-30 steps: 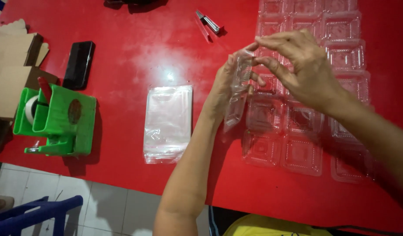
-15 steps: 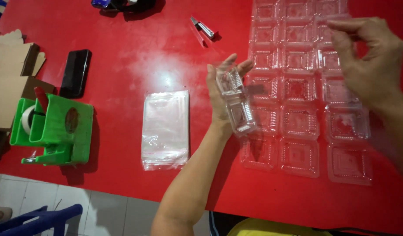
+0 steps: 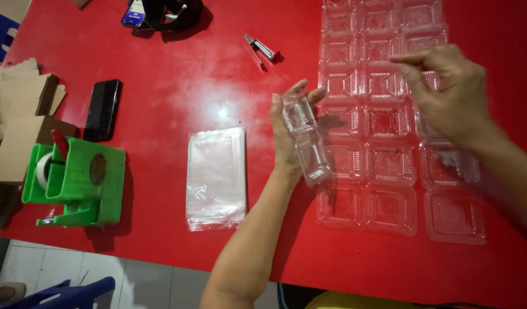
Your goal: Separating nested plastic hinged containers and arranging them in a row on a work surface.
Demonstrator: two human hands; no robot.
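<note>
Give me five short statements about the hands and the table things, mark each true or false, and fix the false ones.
1. The left hand holds a clear hinged plastic box. True.
2. The right hand grips the tape dispenser. False: it hovers over the rows of clear boxes.
3. The green tape dispenser stands near the table's left edge. True.
4. The stack of clear bags lies on the rows of boxes. False: it lies apart, left of them.
5. The table is blue. False: red.

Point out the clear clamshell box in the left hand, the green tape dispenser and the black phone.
Clamshell box (image 3: 307, 140), head view, on its hinge area.
Tape dispenser (image 3: 86, 180), head view, green side.
Phone (image 3: 102, 109), head view, middle.
</note>
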